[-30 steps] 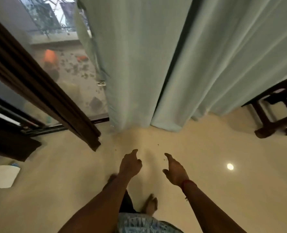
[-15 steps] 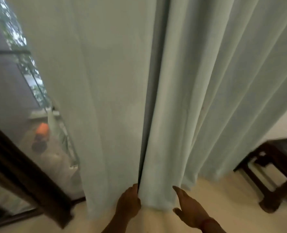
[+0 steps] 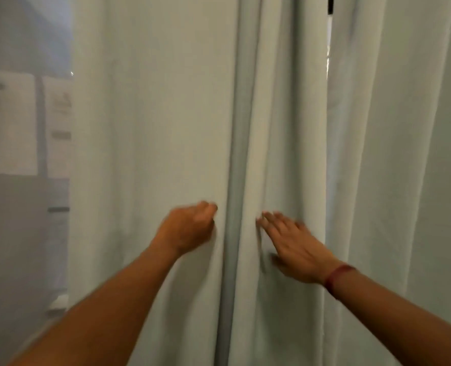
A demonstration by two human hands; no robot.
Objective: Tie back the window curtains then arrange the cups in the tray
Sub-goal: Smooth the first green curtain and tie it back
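Observation:
A pale green curtain (image 3: 153, 114) hangs in long folds and fills most of the head view. My left hand (image 3: 190, 228) has its fingers curled into the cloth just left of a deep central fold, gripping the curtain there. My right hand (image 3: 295, 247), with a red band at the wrist, lies flat with straight fingers on the fold to the right of it. A narrow bright gap (image 3: 328, 54) shows between curtain panels at the upper right. No cups or tray are in view.
At the left the window glass (image 3: 20, 128) shows a blurred pale building outside. The curtain covers everything else; floor and furniture are out of view.
The view has risen from the floor to the curtain at chest height. Both hands went from hanging free above the floor to the curtain, the left gripping it, the right laid flat.

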